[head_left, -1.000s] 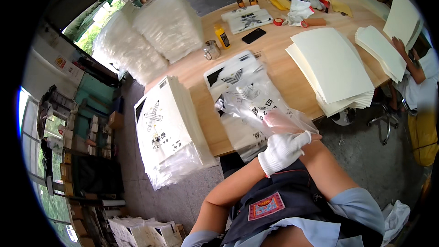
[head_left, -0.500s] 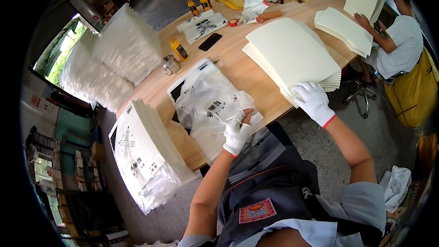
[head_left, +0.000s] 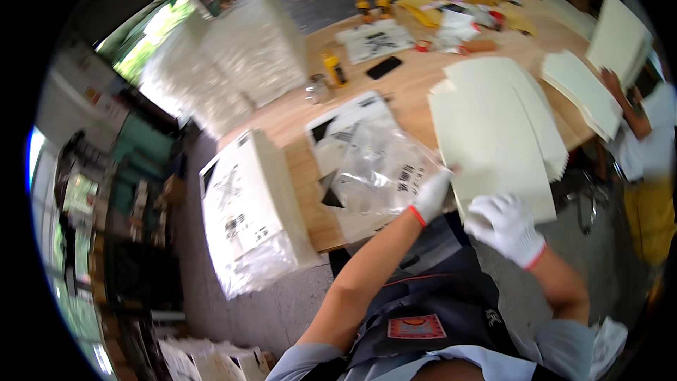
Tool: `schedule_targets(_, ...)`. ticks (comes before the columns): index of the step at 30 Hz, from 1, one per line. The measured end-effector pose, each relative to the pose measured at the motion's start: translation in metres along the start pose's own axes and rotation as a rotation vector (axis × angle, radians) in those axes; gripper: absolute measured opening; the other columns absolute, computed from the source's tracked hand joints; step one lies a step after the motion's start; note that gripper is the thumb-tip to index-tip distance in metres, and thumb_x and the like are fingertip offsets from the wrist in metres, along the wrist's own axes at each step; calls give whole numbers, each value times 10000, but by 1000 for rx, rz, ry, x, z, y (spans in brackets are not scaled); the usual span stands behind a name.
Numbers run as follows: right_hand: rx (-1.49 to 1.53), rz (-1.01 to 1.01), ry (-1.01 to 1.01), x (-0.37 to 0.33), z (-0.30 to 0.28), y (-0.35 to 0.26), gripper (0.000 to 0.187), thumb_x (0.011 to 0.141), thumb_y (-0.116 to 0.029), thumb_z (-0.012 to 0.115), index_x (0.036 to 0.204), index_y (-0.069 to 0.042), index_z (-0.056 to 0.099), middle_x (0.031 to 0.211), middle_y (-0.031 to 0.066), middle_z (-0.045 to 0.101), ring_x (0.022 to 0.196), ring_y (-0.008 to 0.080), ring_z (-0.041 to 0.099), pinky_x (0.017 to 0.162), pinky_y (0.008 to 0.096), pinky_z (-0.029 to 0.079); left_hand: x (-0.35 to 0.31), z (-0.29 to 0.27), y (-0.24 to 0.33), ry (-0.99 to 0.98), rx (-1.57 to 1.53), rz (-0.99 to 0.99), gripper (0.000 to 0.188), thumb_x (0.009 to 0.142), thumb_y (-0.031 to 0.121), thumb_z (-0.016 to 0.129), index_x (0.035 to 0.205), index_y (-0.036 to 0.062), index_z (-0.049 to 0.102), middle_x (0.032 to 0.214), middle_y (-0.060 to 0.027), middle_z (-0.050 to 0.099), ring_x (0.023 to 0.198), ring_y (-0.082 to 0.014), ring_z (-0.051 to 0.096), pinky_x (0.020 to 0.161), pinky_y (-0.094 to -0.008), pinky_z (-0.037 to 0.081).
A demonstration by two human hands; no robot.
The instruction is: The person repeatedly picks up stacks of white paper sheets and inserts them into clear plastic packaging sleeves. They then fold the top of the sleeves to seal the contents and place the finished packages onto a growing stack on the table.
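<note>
My left hand, in a white glove with bare fingertips, pinches the edge of a clear printed plastic bag. Its fingertips reach the left edge of some cream paper sheets. My right hand, also gloved, is closed on the lower left corner of those sheets, which jut past the table's front edge. Behind them lies the rest of the paper stack, slightly fanned. The plastic bag rests on a pile of similar flat bags. What the left palm covers is hidden.
A stack of filled bags stands at the table's left corner, with tall wrapped bundles behind. A jar, yellow bottle and black phone sit farther back. At right, a co-worker handles another paper stack.
Some sheets have been drawn off the stack toward me by my right hand. My left hand has moved right with the bag's edge, up to the sheets. The view has shifted.
</note>
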State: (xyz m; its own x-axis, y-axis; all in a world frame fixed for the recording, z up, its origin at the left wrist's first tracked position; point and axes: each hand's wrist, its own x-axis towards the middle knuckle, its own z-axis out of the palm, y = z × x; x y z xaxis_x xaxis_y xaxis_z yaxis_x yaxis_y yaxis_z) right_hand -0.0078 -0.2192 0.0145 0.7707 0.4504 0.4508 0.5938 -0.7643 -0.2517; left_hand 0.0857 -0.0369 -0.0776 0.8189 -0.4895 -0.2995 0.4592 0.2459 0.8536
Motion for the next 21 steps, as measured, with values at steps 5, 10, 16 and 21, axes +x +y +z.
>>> schedule_targets(5,104,546,228,-53,23,57,285,862,-215,622,1101,-61,602,1187,175,574,1136,303,547,953,405,437,-52,-26,47,121,339,6,401,835,164,571,1191,-17,533,851,-81,636,726,-191,626,683,-303,511)
schedule_targets(10,1648,759,112,-56,75,56,353,906,-191,573,1180,28,539,1183,116,581,1121,222,536,972,356,420,-75,-9,52,274,1156,34,549,832,221,564,1345,81,425,924,-242,661,889,-361,660,790,-396,515)
schedule_targets(16,926,756,191,-24,95,12,317,910,-186,566,1125,45,596,1017,147,652,912,208,612,806,305,459,-90,36,10,122,1225,558,686,753,217,665,1359,60,387,1355,-242,376,1110,-390,529,941,-396,434)
schedule_targets(21,410,435,-61,-6,24,7,314,823,-270,651,982,0,632,842,174,655,733,314,643,637,379,492,-106,-48,68,140,-184,200,618,869,163,598,1431,113,346,1369,-99,460,681,-85,554,625,-256,477)
